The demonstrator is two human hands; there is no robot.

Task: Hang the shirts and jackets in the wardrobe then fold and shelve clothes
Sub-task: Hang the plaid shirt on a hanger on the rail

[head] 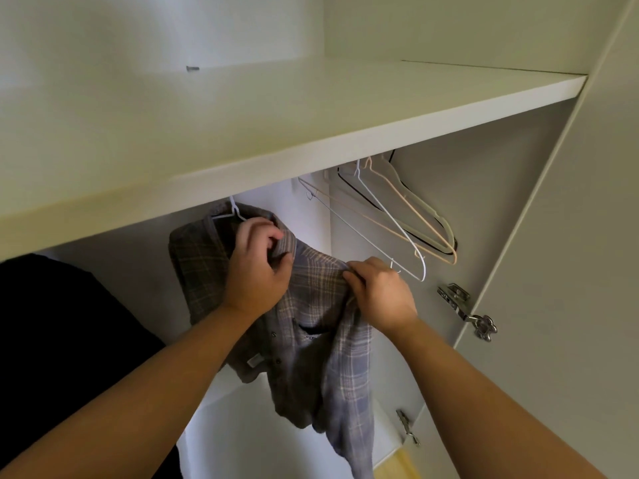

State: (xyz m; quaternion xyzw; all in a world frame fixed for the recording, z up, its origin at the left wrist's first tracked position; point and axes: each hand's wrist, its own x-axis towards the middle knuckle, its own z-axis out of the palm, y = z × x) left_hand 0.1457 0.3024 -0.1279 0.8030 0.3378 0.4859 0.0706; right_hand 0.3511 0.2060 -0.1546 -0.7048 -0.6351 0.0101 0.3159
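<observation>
A plaid shirt (311, 326) hangs on a white wire hanger (231, 210) just under the wardrobe shelf (311, 133). The left hand (257, 267) grips the fabric near the collar, fingers curled round a fold. The right hand (378, 292) pinches the shirt's shoulder edge. Empty hangers (397, 219) hang beside it to the right, near the door hinge (466, 311). A dark garment (62, 340) hangs at the left.

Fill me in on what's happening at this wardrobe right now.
A person is settling a plaid shirt on a white hanger just below the wardrobe shelf. The left hand grips the shirt's collar area by the hanger, and the right hand pinches the shoulder fabric. The shirt hangs bunched, not yet straightened. Several empty hangers hang to the right.
</observation>
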